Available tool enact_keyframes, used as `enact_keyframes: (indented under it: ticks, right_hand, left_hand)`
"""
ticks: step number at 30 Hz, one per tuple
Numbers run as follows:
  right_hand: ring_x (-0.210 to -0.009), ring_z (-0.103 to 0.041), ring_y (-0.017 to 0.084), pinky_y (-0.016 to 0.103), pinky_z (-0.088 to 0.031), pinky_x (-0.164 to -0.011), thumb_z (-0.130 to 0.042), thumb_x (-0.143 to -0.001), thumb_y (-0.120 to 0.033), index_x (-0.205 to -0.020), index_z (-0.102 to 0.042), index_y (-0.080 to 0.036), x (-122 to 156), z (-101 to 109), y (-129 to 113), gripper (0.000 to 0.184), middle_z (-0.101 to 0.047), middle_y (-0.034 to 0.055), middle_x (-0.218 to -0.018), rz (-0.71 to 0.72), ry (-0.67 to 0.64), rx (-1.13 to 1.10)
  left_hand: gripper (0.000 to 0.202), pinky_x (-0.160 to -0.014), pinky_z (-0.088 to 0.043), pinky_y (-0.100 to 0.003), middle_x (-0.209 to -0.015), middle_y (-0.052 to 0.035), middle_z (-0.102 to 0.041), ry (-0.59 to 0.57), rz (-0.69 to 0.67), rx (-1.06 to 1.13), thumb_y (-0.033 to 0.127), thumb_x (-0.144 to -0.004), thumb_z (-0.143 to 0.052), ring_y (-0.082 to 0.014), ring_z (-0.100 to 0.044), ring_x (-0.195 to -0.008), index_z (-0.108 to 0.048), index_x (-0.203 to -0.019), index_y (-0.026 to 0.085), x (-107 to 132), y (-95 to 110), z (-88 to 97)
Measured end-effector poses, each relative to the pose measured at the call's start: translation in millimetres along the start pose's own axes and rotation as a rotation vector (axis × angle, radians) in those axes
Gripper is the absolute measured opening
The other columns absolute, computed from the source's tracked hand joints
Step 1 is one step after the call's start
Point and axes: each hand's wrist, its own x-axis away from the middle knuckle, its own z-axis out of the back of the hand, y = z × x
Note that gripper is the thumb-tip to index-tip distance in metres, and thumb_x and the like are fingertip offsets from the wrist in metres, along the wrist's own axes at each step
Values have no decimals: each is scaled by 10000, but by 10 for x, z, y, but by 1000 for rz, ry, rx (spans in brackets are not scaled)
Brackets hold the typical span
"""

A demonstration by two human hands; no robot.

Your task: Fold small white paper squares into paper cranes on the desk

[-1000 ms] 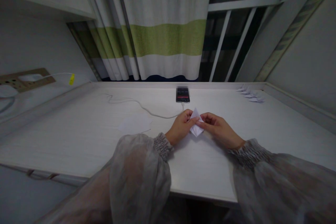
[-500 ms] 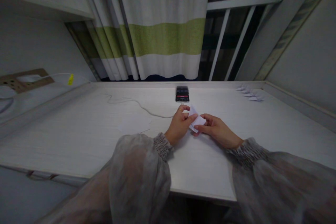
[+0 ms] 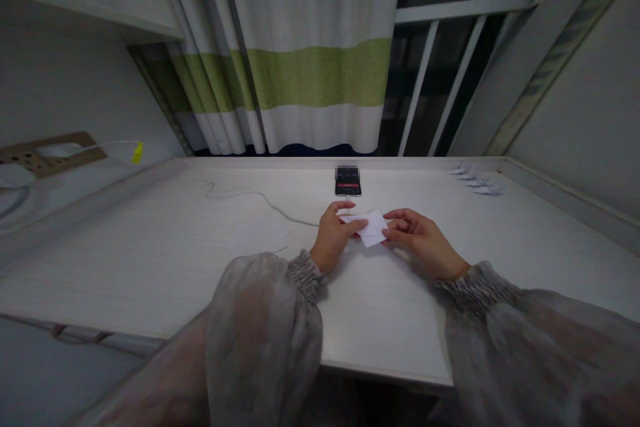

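We grasp a small, white, folded piece of paper [image 3: 374, 229] between the fingers of our left hand [image 3: 333, 233] and right hand [image 3: 423, 243]; the left thumb presses across its face, while the right fingers pinch its right corner; beyond the fingers, a black rectangular phone [image 3: 348, 188] with a thin white cable [image 3: 273, 205] lies on the white bench [image 3: 385, 320]; flat white paper [image 3: 257, 237] lies to their left; small white folded-paper shapes [image 3: 479, 182] sit far to their right.

The folded piece [image 3: 373, 229] is plain matt paper, the desk [image 3: 390, 327] looks like smooth wood with a bit of sheen, the sleeves [image 3: 265, 333] are sheer, crinkly cloth, the curtain [image 3: 320, 77] is matt fabric and the cable [image 3: 279, 210] seems smooth plastic.
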Motion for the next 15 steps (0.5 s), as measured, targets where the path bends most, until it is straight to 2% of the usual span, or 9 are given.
enact_keyframes:
  ticks: [3, 8, 12, 15]
  right_hand:
    - [-521, -535, 100, 247, -409, -553, -661, -576, -266, -802, -486, -176, -21, 37, 14, 300, -567, -50, -535, 37, 34, 5]
    - [-504, -515, 97, 243, -400, -531, -644, -588, -269, -801, -487, -180, -34, 45, 40, 279, -528, -65, -509, 67, 66, 14]
    - [-493, -482, 91, 228, -366, -487, -640, -595, -302, -802, -492, -173, -24, 1, 42, 285, -517, -62, -526, 42, 42, 50]
    - [-461, -419, 74, 212, -296, -427, -618, -621, -360, -750, -516, -157, 2, -34, 32, 261, -502, -50, -554, 8, 4, 128]
  left_hand:
    - [386, -595, -497, -292, -689, -28, -622, -27, 37, 14, 66, -591, -647, -137, -609, -597, -446, -911, 144, 22, 23, -4]
    - [323, -578, -498, -278, -670, -45, -631, -72, 80, -11, 58, -616, -634, -136, -608, -585, -465, -883, 126, 36, 37, -10]
    - [311, -569, -490, -254, -664, -37, -627, -78, 82, -28, 53, -592, -649, -119, -595, -575, -497, -857, 113, 32, 9, -13]
    - [314, -556, -471, -225, -625, -12, -616, -157, 87, -51, 62, -578, -659, -99, -578, -551, -517, -853, 115, 37, -22, -19]
